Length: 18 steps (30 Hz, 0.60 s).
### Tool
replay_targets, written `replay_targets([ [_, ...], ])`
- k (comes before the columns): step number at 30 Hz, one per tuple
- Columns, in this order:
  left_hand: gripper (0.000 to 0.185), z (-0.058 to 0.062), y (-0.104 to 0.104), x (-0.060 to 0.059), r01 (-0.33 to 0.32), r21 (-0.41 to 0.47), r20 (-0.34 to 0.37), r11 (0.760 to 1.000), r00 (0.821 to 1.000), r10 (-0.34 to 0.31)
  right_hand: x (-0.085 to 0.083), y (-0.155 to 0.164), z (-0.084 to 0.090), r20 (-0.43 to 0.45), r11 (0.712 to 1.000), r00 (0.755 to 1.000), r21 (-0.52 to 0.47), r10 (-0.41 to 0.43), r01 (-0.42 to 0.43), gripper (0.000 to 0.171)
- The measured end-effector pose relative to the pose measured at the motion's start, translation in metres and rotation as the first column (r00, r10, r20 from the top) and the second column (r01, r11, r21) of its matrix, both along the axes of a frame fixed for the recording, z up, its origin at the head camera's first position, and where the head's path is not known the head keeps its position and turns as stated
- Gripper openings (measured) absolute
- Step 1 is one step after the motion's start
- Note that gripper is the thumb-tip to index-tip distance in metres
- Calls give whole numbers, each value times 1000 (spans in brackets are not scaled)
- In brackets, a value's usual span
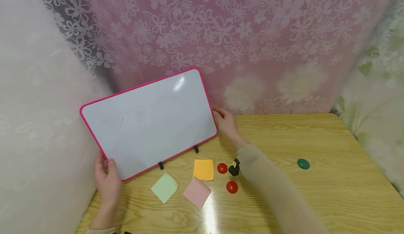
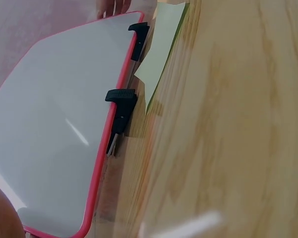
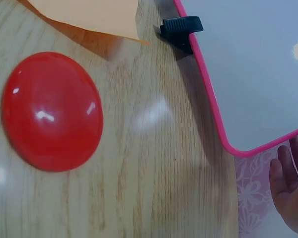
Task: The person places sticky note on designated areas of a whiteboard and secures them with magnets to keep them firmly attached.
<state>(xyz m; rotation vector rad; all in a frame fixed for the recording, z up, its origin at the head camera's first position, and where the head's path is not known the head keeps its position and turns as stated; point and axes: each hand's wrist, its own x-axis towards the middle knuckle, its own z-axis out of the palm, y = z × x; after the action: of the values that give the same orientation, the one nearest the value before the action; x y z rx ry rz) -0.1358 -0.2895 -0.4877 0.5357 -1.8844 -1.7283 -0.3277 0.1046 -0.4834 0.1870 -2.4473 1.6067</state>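
Note:
A pink-framed whiteboard (image 1: 148, 121) stands tilted on a wooden table (image 1: 315, 139), its blank face towards me. My left hand (image 1: 107, 172) grips its lower left corner, thumb on the front. My right hand (image 1: 224, 121) touches the board's right edge with relaxed fingers; in the right wrist view this hand (image 3: 288, 191) lies open just behind the board's corner (image 3: 253, 64). Two black clips (image 1: 161, 165) (image 1: 196, 149) sit on the bottom frame. The left wrist view shows the board (image 2: 49, 124) and one clip (image 2: 121, 96) up close.
Green (image 1: 164, 187), orange (image 1: 203, 169) and pink (image 1: 197, 192) sticky notes lie in front of the board. Beside them are two red magnets (image 1: 222, 168) (image 1: 231, 187) and a small black object (image 1: 234, 169). A green magnet (image 1: 303, 164) lies far right. Curtains close in three sides.

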Motion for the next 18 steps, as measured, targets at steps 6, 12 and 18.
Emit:
replay_targets([
  [6, 51, -1, -5, 0, -73, 15, 17, 997, 997, 73, -5, -3, -2, 28, 1000, 1000, -16, -3, 4, 29],
  [12, 44, -5, -9, 0, -131, -70, 27, 989, 991, 133, -8, -4, -2, 67, 1000, 998, -6, 4, -3, 28],
  [18, 40, -8, -12, 0, -158, -84, 9, 984, 987, 159, -9, -2, 0, 90, 998, 995, 49, 37, -42, 28],
])
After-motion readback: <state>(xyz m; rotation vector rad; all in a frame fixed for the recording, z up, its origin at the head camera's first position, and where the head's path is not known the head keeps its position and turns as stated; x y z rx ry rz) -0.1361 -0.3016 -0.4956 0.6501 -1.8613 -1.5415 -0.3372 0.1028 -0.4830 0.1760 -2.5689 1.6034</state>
